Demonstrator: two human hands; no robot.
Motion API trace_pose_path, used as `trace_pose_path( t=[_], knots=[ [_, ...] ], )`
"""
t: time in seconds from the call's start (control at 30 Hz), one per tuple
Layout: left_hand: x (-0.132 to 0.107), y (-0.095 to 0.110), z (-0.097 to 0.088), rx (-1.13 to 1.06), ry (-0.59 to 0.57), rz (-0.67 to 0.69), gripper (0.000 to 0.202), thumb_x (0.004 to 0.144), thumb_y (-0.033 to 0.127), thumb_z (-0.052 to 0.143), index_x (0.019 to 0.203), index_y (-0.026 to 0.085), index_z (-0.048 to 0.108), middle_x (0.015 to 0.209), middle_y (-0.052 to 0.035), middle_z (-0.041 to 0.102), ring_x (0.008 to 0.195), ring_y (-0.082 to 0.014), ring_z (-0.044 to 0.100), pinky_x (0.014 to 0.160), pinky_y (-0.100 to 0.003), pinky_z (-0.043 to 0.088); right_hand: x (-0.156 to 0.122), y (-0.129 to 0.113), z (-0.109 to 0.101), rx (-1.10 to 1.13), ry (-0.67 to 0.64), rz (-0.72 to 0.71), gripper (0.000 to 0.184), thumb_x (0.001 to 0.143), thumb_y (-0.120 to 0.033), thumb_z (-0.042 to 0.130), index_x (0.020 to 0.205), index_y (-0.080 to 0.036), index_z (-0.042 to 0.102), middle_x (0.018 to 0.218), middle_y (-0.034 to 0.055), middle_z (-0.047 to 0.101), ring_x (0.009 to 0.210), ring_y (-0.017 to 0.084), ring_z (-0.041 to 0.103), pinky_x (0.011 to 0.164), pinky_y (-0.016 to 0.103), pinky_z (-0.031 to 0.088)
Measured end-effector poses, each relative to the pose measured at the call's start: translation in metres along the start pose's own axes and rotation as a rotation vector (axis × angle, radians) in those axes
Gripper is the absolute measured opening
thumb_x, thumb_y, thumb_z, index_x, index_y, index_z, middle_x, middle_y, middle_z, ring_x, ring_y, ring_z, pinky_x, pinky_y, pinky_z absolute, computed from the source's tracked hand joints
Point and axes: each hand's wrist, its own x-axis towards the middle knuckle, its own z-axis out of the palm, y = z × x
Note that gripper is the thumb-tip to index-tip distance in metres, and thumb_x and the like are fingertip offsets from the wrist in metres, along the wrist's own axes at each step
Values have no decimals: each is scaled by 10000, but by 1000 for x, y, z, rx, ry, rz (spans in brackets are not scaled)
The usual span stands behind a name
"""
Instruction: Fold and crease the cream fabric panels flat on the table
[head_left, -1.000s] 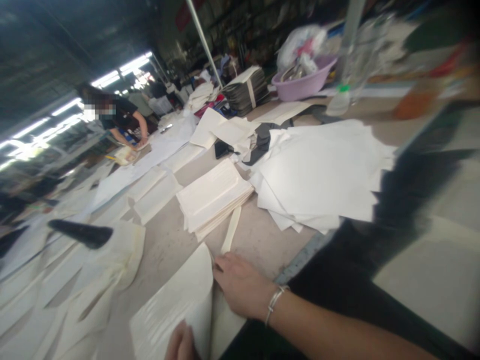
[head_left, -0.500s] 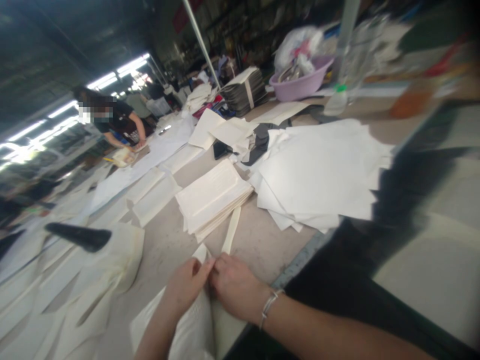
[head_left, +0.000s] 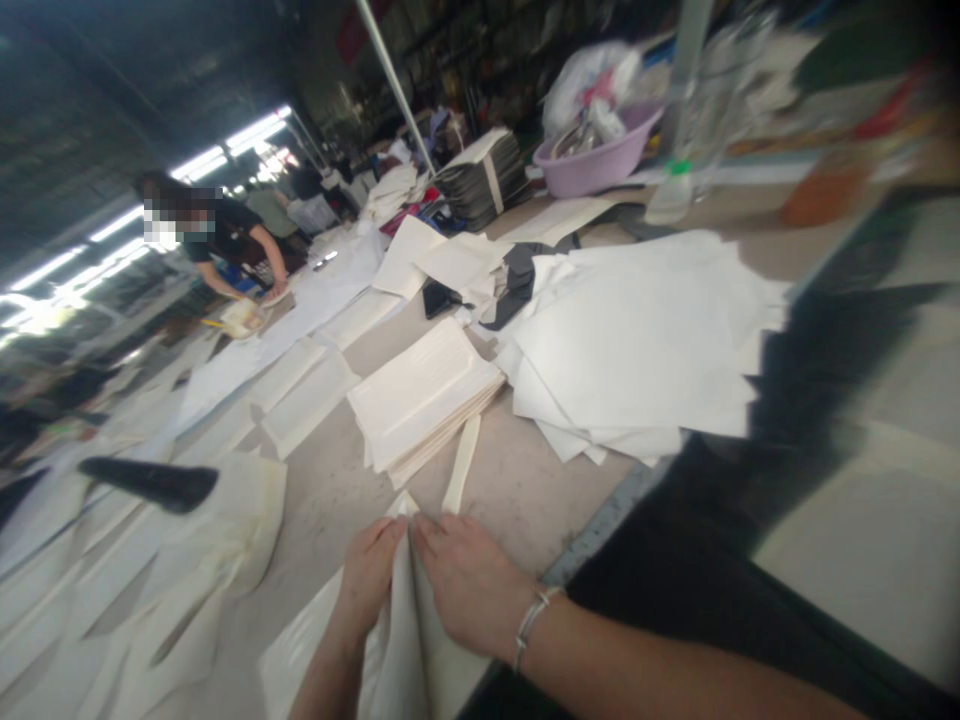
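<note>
Both my hands meet at the top corner of a cream fabric piece (head_left: 322,640) at the near edge of the table. My left hand (head_left: 369,585) pinches the raised fold of that piece between thumb and fingers. My right hand (head_left: 465,590), with a silver bracelet on its wrist, presses its fingers against the same fold from the other side. Just beyond the fingertips a narrow cream strip (head_left: 461,465) lies on the table (head_left: 517,480).
A stack of cream pieces (head_left: 420,400) and a spread of white sheets (head_left: 645,340) lie beyond my hands. Loose cream pieces and a black piece (head_left: 146,482) lie left. A purple basin (head_left: 596,160) stands far back. Another person (head_left: 225,245) works at the far left.
My left hand came up from the bottom edge to the fabric's top corner and joined my right hand there. The sheet's free edge now stands folded up between both hands.
</note>
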Motion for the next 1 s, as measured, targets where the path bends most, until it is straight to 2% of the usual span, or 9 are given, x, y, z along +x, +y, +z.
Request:
trace_pose_path(
  t=[0.1,0.2,0.3,0.4,0.5,0.63,0.77,0.87,1.0],
  knots=[
    [-8,-9,-5,-96,131,-27,404,760,543,481,784,164,616,755,-41,645,780,-227,591,709,-326,485,4,-3,-4,-44,-48,14,434,833,-165,452,1249,-62,526,1313,165,476,1052,312,465,879,464,441],
    [-19,-12,-7,-141,279,-65,378,738,536,513,822,179,606,826,-56,651,856,-246,580,751,-344,484,8,-5,-7,-75,-92,16,442,820,-167,472,1237,-34,535,1302,180,480,1015,308,476,866,457,450],
    [-29,-10,1,-193,358,-84,378,799,544,427,781,186,548,735,-28,602,751,-206,555,698,-313,476,9,-6,-6,-76,-75,6,450,816,-174,478,1232,-12,535,1294,190,478,1001,309,475,866,462,450],
    [-32,-6,15,-141,352,-25,383,857,525,362,698,200,486,620,11,511,634,-163,491,599,-274,426,8,-5,-4,-53,-38,1,419,816,-174,475,1201,-33,562,1281,183,486,1020,313,467,848,453,458],
    [-28,-5,23,5,311,67,372,869,479,358,663,198,488,612,8,508,629,-158,477,606,-272,376,6,-3,-3,-34,-10,0,435,825,-176,468,1234,-45,537,1259,175,500,1015,302,468,843,445,461],
    [-18,-8,23,97,223,141,364,857,466,381,628,206,493,578,13,497,597,-153,456,608,-277,329,7,-2,-4,-14,10,-15,457,817,-173,478,1252,-38,517,1201,168,529,978,287,472,857,438,454],
    [-8,-11,22,128,177,141,386,869,478,353,626,207,482,583,21,508,603,-149,470,599,-265,327,11,-3,-3,18,-21,-20,474,791,-163,503,1245,-28,518,1109,171,558,940,277,483,863,439,449],
    [-2,-12,21,149,158,122,404,872,494,343,625,205,480,599,22,527,622,-149,491,596,-257,331,13,-2,-3,54,-50,-35,473,786,-154,512,1240,-22,516,1130,193,550,1014,281,485,921,436,419],
    [-3,-7,23,218,161,104,412,888,474,318,624,204,482,584,21,518,603,-143,479,583,-254,297,14,4,-9,139,-55,-52,432,766,-107,505,1193,-46,543,1125,178,571,1059,256,503,962,369,398]
  ],
)
